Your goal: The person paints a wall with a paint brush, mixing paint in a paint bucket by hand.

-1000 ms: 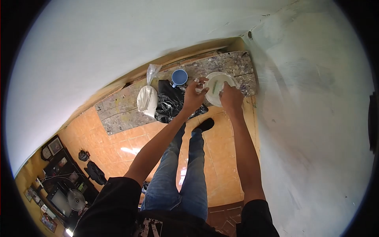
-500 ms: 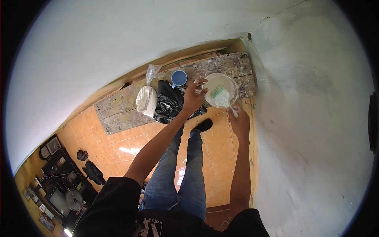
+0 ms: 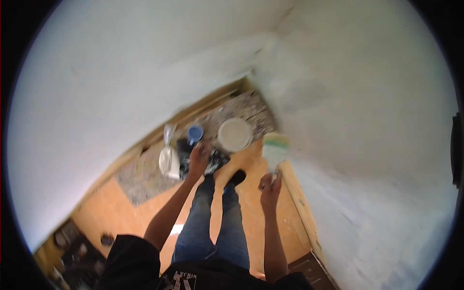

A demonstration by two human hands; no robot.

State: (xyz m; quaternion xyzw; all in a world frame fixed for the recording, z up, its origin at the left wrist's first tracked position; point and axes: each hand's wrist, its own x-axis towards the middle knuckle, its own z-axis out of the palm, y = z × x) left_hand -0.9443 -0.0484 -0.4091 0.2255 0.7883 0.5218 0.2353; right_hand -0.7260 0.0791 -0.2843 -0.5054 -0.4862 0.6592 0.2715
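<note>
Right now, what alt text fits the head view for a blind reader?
The right hand holds a paintbrush up near a white wall. The left hand hangs above a black bag, beside a bucket of white paint and a blue cup.

Blue cup; white bag

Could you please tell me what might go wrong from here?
1. The brush in the right hand looks paint-laden and hangs over bare floor tiles, beyond the paint bucket: it may drip.
2. The foot stands close to the bucket and could knock it.
</note>
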